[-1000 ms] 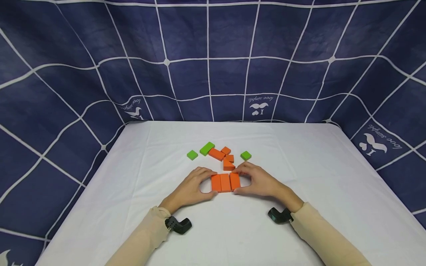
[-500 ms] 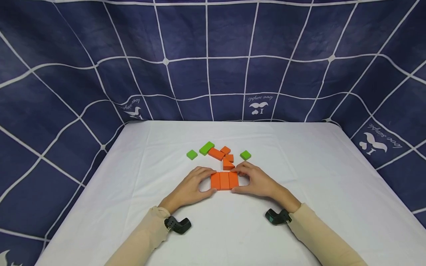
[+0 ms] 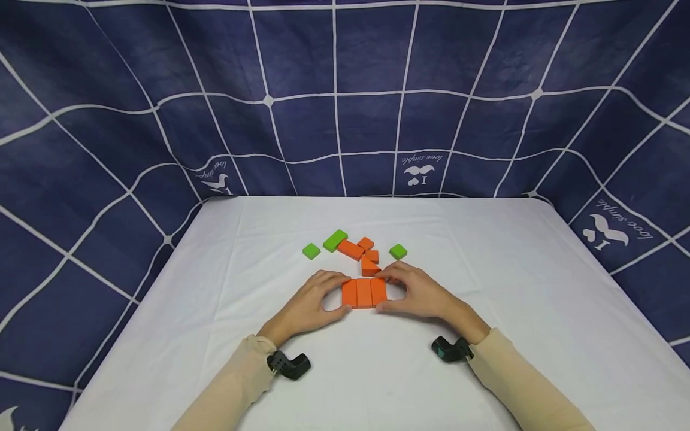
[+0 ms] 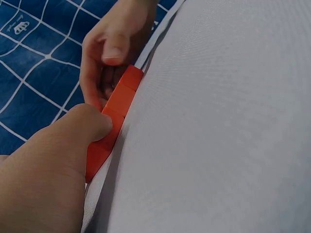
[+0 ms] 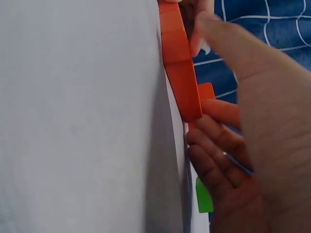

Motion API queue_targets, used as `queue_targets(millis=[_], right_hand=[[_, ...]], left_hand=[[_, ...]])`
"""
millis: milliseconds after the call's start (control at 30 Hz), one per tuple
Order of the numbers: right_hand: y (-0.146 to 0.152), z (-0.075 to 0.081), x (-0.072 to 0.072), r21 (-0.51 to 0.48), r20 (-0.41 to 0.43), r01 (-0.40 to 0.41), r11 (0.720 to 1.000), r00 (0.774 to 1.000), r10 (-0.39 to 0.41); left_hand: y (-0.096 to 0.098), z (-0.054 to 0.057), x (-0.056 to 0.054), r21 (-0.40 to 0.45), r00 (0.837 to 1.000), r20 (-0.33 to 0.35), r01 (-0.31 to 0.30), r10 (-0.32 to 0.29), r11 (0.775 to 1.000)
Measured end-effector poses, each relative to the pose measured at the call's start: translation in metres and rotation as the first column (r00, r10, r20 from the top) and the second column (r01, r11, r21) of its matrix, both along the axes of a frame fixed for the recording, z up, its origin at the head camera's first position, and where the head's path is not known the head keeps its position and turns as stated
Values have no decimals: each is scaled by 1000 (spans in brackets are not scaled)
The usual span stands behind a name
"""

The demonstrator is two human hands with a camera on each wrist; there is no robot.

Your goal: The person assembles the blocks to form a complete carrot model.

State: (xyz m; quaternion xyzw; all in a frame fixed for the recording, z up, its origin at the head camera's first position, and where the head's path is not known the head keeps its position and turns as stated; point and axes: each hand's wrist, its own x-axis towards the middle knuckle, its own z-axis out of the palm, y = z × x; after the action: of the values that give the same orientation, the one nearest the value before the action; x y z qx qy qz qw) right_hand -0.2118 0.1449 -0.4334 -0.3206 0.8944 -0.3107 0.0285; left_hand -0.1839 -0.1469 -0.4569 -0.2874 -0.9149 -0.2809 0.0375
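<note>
Three orange rectangular blocks lie side by side in a row on the white cloth. My left hand (image 3: 306, 304) pinches the left block (image 3: 349, 293) between the thumb at its near end and the fingers at its far end. The right block (image 3: 379, 292) is held the same way by my right hand (image 3: 420, 292). Between them the middle block (image 3: 363, 293) touches both neighbours. Seen edge-on in the left wrist view, the orange row (image 4: 121, 102) runs between both hands. The right wrist view shows the row's side (image 5: 182, 80), with my right fingers around its near end.
Just beyond the row lie an orange triangular block (image 3: 369, 267), small orange blocks (image 3: 371, 257) and a longer orange block (image 3: 351, 249). A long green block (image 3: 335, 240) and two green squares, one left (image 3: 311, 251) and one right (image 3: 398, 251), lie around them.
A second ago the right block stood slightly tilted with a narrow gap beside it. My right hand has moved it left, so it now lies flush with the middle block.
</note>
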Motion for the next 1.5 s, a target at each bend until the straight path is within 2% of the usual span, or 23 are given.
queue_targets(millis=[167, 300, 433, 700, 1067, 1200, 1500], right_hand=[[2, 7, -6, -89, -33, 9, 996, 999, -12], [1, 10, -16, -157, -55, 25, 987, 998, -34], [-3, 11, -27, -171, -79, 57, 984, 994, -71], [-12, 6, -46, -106, -57, 146, 983, 987, -153], [-20, 10, -54, 78, -137, 112, 991, 985, -101], [-22, 11, -55, 84, -147, 115, 990, 984, -102], [-19, 9, -54, 33, -134, 140, 990, 982, -134]], left_hand=[[0, 0, 0, -5, 1000, -6, -1, 1, 1000], [1, 1, 0, -7, 1000, -3, 0, 0, 1000], [1, 1, 1, -7, 1000, 0, -2, 2, 1000], [1, 1, 1, -6, 1000, -2, 1, -1, 1000], [1, 0, 0, -9, 1000, -20, 6, -6, 1000], [1, 0, 0, -8, 1000, -19, 4, -5, 1000], [0, 0, 1, -9, 1000, -18, 1, -1, 1000]])
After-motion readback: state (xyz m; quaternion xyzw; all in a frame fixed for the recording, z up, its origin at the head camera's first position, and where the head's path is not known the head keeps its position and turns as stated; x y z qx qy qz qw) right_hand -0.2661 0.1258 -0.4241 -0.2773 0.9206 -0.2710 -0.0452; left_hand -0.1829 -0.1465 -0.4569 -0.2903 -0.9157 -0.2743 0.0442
